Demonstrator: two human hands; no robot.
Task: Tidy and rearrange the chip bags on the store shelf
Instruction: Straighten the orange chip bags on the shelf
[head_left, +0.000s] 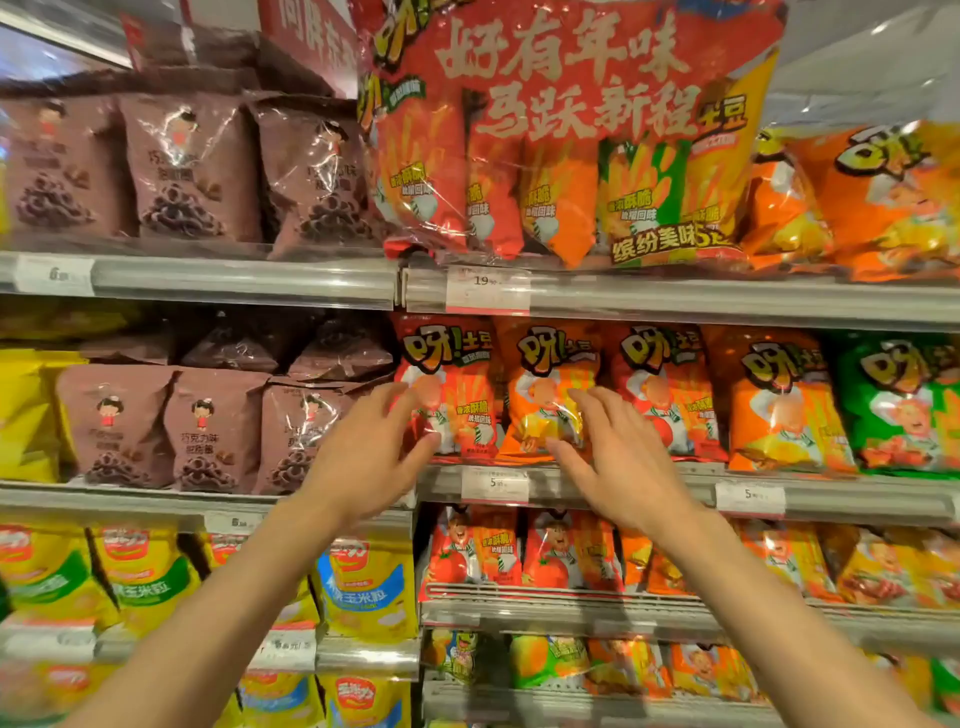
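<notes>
A row of chip bags stands on the middle shelf (597, 480). At its left end is a red bag (457, 374), with an orange bag (550, 374) beside it. My left hand (363, 457) is spread with fingers apart, its fingertips at the red bag's lower left edge. My right hand (618, 457) is also spread, its fingers over the lower right of the orange bag. Neither hand grips a bag. Further right stand another red bag (665, 395), an orange bag (779, 405) and a green bag (904, 405).
A large red multipack (571, 130) sits on the upper shelf above the hands. Brown snack bags (208, 431) fill the shelves to the left. Yellow bags (145, 571) and small red and orange bags (519, 551) line the lower shelves. Price tags (488, 288) hang on the rails.
</notes>
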